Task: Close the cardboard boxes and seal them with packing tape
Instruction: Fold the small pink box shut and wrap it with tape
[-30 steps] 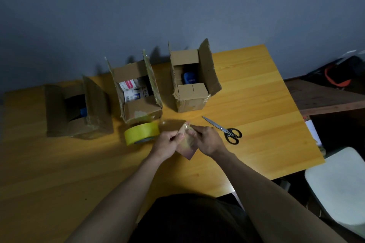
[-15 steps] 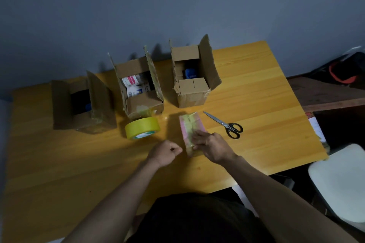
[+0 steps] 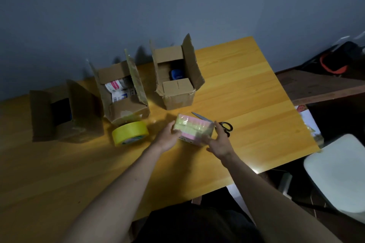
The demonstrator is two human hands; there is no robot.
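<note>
Wooden table (image 3: 246,89) carries three open cardboard boxes: left box (image 3: 65,112) tipped on its side, middle box (image 3: 123,92) and right box (image 3: 175,83) upright, flaps up, none sealed yet. Yellow tape roll (image 3: 130,133) lies just in front of middle box, scissors (image 3: 224,125) near right, both within reach for sealing. Left hand (image 3: 167,137) and right hand (image 3: 222,144) hold a pastel wrapped pack (image 3: 194,129) between them, fingers curled round its ends, probably to load into a box.
</note>
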